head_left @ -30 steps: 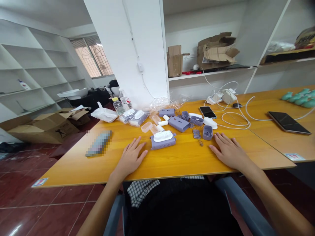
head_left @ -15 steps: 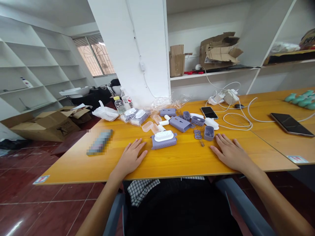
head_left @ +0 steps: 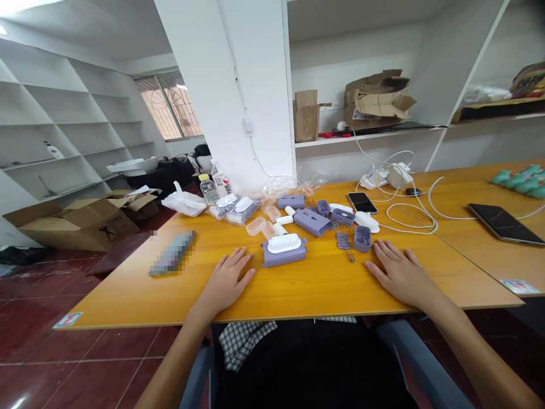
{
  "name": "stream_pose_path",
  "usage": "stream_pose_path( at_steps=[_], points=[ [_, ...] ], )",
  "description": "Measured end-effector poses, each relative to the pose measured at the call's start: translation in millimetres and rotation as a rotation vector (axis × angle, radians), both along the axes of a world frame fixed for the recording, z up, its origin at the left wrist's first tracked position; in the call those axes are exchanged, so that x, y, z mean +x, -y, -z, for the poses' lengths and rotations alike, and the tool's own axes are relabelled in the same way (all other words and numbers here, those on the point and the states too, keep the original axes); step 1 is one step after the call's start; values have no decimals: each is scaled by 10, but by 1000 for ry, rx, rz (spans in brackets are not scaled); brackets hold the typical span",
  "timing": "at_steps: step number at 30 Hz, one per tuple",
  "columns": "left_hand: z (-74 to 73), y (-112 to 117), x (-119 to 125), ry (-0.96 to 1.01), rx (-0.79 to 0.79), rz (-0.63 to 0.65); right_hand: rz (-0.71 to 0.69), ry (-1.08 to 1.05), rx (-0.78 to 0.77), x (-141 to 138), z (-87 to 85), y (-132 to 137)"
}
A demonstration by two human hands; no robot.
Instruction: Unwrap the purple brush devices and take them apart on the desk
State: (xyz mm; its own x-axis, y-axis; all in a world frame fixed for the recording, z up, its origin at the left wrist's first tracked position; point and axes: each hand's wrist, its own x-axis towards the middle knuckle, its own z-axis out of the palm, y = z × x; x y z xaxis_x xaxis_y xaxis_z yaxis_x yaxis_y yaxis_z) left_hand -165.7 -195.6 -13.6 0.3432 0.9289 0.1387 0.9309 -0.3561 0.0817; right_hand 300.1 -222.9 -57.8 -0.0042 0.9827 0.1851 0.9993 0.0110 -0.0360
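Left hand [head_left: 227, 281] flat, palm down on the glossy yellow-brown wooden table [head_left: 306, 298]; fingers fairly straight, thumb spread wide, nothing in its grip. Right hand [head_left: 400, 271] also palm down on the tabletop, fingers extended and slightly apart, thumb out toward the middle, nothing held.

Between the hands, nearer the left: purple perforated plastic casing [head_left: 284, 258] with a white oval bristle brush [head_left: 284, 243] on top, bristles up. Left thumb near the casing, apart from it.

Just beside the right fingertips: small purple open-topped plastic tub [head_left: 363, 238]; contact or tiny gap, cannot tell. Left of the tub, a flat purple plastic plate with cut-outs [head_left: 343, 241], small metal coil springs [head_left: 349, 256] next to it.

Behind these, a loose spread: purple plastic casing with dark cut-out holes [head_left: 313, 221], white plastic cylinders [head_left: 284, 220], translucent peach plastic trays [head_left: 255, 226], white smooth oval piece [head_left: 367, 222] behind the tub. Clear-bagged purple-and-white units [head_left: 242, 211] sit farther left, near a clear bottle with yellow cap [head_left: 208, 191] and a white plastic bag [head_left: 184, 203].

Black-screened phone [head_left: 362, 203] lies behind the parts, white cables to its right. Pixelated grey rectangular item [head_left: 174, 254] on the table, left of the left hand.
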Motion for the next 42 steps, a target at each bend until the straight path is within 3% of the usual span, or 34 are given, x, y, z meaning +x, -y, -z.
stream_pose_path(
  at_steps=[15, 19, 22, 27, 31, 36, 42],
  points=[
    [7, -7, -11, 33, 6, 15, -1, -4, 6, -20, -3, 1],
    [-69, 54, 34, 97, -18, 10, -1, -9, 38, -15, 3, 14],
    [-182, 117, 141, 204, 16, 48, -23, 5, 10, -44, -94, 93],
    [-349, -12, 459, 273, 51, 186, -223, -101, -16, -364, -479, 190],
    [-372, -213, 666, 285, 7, 224, -459, -259, 61, -836, -688, -26],
    [-303, -182, 711, 357, -24, 269, -649, -592, 79, -1225, -575, -410],
    [-176, -138, 716, 514, -119, 279, -717, -797, -28, -1193, -441, -464]
  ],
)
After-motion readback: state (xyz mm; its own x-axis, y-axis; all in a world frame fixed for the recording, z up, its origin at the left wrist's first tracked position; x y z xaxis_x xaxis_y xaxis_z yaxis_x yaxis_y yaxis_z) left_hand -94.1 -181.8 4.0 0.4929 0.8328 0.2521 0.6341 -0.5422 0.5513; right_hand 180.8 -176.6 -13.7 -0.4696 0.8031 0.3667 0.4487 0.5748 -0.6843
